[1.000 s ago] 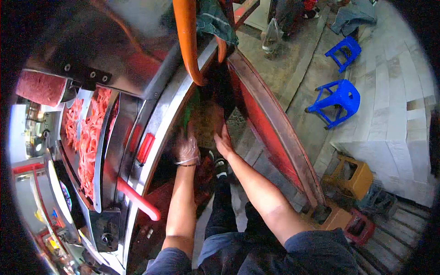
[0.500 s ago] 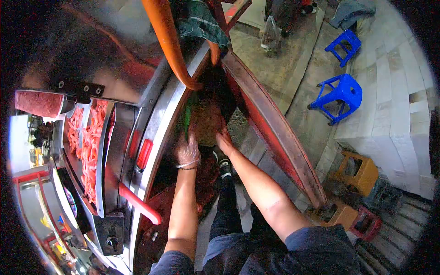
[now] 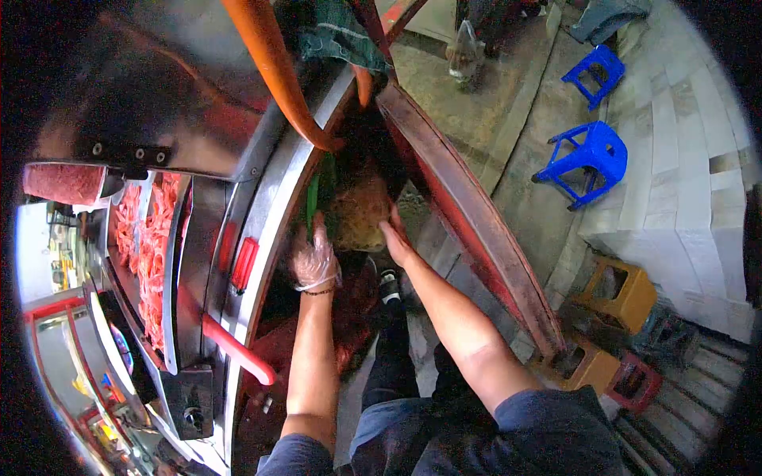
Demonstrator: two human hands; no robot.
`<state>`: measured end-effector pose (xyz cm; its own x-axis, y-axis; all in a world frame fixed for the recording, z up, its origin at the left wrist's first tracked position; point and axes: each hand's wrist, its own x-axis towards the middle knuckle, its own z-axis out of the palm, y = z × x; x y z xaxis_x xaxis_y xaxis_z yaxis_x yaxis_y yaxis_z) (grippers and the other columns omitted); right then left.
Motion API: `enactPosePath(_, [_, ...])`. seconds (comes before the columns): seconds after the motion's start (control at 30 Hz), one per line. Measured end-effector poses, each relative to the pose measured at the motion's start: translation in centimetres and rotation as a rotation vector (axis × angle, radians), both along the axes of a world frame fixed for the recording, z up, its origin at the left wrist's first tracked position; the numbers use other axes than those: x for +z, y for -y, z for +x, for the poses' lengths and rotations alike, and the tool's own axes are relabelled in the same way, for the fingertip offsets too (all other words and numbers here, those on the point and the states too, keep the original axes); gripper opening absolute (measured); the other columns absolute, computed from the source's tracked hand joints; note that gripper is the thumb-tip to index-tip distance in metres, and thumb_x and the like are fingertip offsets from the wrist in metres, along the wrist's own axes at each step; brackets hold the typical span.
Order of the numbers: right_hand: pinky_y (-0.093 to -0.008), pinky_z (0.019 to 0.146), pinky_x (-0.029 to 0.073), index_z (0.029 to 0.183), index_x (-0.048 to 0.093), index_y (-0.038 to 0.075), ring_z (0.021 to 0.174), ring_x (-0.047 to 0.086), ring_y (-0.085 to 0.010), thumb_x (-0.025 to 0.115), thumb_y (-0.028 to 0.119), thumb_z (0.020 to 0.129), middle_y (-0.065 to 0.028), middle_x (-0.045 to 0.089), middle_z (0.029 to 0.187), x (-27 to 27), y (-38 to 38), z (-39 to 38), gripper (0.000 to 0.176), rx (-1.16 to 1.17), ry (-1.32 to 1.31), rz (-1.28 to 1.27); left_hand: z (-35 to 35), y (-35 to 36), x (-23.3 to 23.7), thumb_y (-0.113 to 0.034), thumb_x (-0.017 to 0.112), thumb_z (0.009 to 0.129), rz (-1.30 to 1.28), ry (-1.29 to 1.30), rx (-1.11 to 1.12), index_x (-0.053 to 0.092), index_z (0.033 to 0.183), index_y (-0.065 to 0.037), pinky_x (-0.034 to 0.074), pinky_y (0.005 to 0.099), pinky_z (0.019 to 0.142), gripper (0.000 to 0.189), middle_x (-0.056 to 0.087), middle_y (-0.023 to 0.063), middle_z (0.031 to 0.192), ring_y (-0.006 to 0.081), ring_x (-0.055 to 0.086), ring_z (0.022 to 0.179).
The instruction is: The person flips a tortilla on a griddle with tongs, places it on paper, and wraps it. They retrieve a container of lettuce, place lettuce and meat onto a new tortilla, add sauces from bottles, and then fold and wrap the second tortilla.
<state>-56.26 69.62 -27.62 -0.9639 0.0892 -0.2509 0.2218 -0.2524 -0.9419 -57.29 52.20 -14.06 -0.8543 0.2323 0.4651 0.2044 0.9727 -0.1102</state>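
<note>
Since the earlier frame, the two hands have moved a little more apart, and the brown mottled bundle (image 3: 361, 210) between them is now seen more clearly. It is inside the dark opening under the bench (image 3: 270, 186), at 1 o'clock from the left hand (image 3: 315, 258) and at 10 o'clock from the right hand (image 3: 395, 236). The left hand wears a clear plastic glove and is released, with the fingers extended, just beside the bundle; I cannot tell if it touches. The right hand is bare, placed at the bundle's right side, but its fingers are partly hidden, so I cannot tell how firmly it grasps.

At 12 o'clock from the left hand there is a long green thing (image 3: 313, 194). The red door (image 3: 476, 214) stands open at 3 o'clock from the bundle. At 11 o'clock from the bundle comes down a curved orange tube (image 3: 274, 75), beside a dark green cloth (image 3: 337, 36). On the bench, at 9 o'clock from the left hand, lie red strips (image 3: 155, 262), and a red handle (image 3: 242, 353) sticks out at 7 o'clock. Two blue stools (image 3: 591, 159) are at 2 o'clock from the right hand.
</note>
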Motion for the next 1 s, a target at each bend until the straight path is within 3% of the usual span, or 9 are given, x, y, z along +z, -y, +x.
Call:
enactPosePath(0.1, [-0.0352, 0.118, 0.016, 0.157, 0.014, 0.012, 0.147, 0.017, -0.0227, 0.043, 0.017, 0.096, -0.0088, 0.021, 0.16, -1.5, -0.1, 0.0, 0.068, -0.083, 0.0, -0.185, -0.2, -1.1, 1.1, -0.026, 0.065, 0.085, 0.231, 0.019, 0.097, 0.068, 0.117, -0.007, 0.045, 0.0386, 0.048, 0.037, 0.07, 0.0147, 0.087, 0.0235, 0.057, 0.051])
enactPosePath(0.17, [-0.036, 0.12, 0.014, 0.156, 0.011, 0.006, 0.149, 0.013, -0.0252, 0.051, 0.03, 0.095, -0.013, 0.017, 0.161, -2.4, -0.5, 0.1, 0.076, -0.092, -0.055, -0.162, 0.7, -5.2, 6.4, -0.032, 0.065, 0.091, 0.775, 0.076, 0.12, 0.073, 0.095, -0.005, 0.043, 0.0378, 0.048, 0.029, 0.063, 0.014, 0.063, 0.025, 0.055, 0.049])
enactPosePath(0.33, [-0.0368, 0.119, 0.014, 0.155, 0.015, 0.006, 0.149, 0.015, -0.025, 0.051, 0.028, 0.094, -0.0127, 0.019, 0.161, 0.9, -1.9, 1.4, 0.075, -0.095, -0.034, -0.078, 1.5, -7.3, 7.9, -0.029, 0.066, 0.094, 0.904, 0.008, 0.019, 0.071, 0.078, -0.002, 0.039, 0.0348, 0.047, 0.032, 0.055, 0.0139, 0.051, 0.0246, 0.048, 0.044])
enactPosePath(0.43, [-0.0376, 0.119, 0.015, 0.155, 0.017, 0.007, 0.148, 0.017, -0.0253, 0.051, 0.024, 0.092, -0.0126, 0.022, 0.159, 0.1, -2.0, 1.8, 0.074, -0.126, -0.098, -0.115, 2.2, -5.8, 8.3, -0.025, 0.064, 0.094, 0.615, 0.166, 0.124, 0.072, 0.101, -0.003, 0.04, 0.0353, 0.046, 0.025, 0.066, 0.013, 0.066, 0.022, 0.053, 0.047])
enactPosePath(0.5, [-0.0379, 0.119, 0.015, 0.155, 0.018, 0.007, 0.147, 0.019, -0.0256, 0.051, 0.023, 0.09, -0.0123, 0.024, 0.158, 0.0, -2.5, 1.3, 0.074, -0.126, -0.185, -0.143, 1.1, -3.4, 4.7, -0.037, 0.062, 0.094, 0.742, 0.325, 0.229, 0.068, 0.109, -0.002, 0.051, 0.0388, 0.076, 0.039, 0.07, 0.0202, 0.097, 0.0275, 0.067, 0.084])
enactPosePath(0.53, [-0.037, 0.119, 0.015, 0.155, 0.016, 0.007, 0.147, 0.018, -0.0249, 0.049, 0.022, 0.089, -0.0124, 0.023, 0.159, 0.5, -2.9, 1.6, 0.076, -0.108, -0.163, -0.137, 0.2, -0.7, 1.9, -0.037, 0.062, 0.094, 0.744, 0.325, 0.226, 0.068, 0.109, -0.002, 0.051, 0.0388, 0.076, 0.039, 0.07, 0.0202, 0.097, 0.0275, 0.067, 0.084])
enactPosePath(0.6, [-0.0361, 0.119, 0.014, 0.155, 0.015, 0.006, 0.147, 0.016, -0.0242, 0.048, 0.021, 0.087, -0.0125, 0.021, 0.159, 0.5, -3.5, 2.6, 0.077, -0.077, -0.141, -0.127, -2.0, 7.0, -5.7, -0.033, 0.06, 0.093, -0.609, -0.125, 0.104, 0.054, 0.135, -0.007, 0.048, 0.0408, 0.095, 0.05, 0.06, 0.0208, 0.129, 0.0283, 0.061, 0.113])
enactPosePath(0.73, [-0.0387, 0.117, 0.021, 0.154, 0.02, 0.009, 0.144, 0.026, -0.0277, 0.049, 0.021, 0.082, -0.0129, 0.027, 0.156, 1.5, -4.9, 5.3, 0.079, -0.135, -0.032, -0.096, -6.0, 14.5, -19.0, -0.032, 0.047, 0.098, -0.156, 0.566, 0.397, 0.035, 0.149, -0.01, 0.031, 0.0395, 0.115, 0.057, 0.032, 0.0185, 0.155, 0.0267, 0.037, 0.14])
enactPosePath(1.0, [-0.0379, 0.117, 0.024, 0.155, 0.017, 0.006, 0.141, 0.031, -0.0283, 0.052, 0.02, 0.077, -0.0139, 0.033, 0.152, 0.0, -6.7, 12.9, 0.086, -0.156, 0.048, -0.209, -14.3, 2.8, -17.0, -0.035, 0.047, 0.099, 0.632, 0.67, 0.506, 0.035, 0.15, -0.01, 0.031, 0.0404, 0.114, 0.058, 0.033, 0.0189, 0.154, 0.0283, 0.038, 0.139])
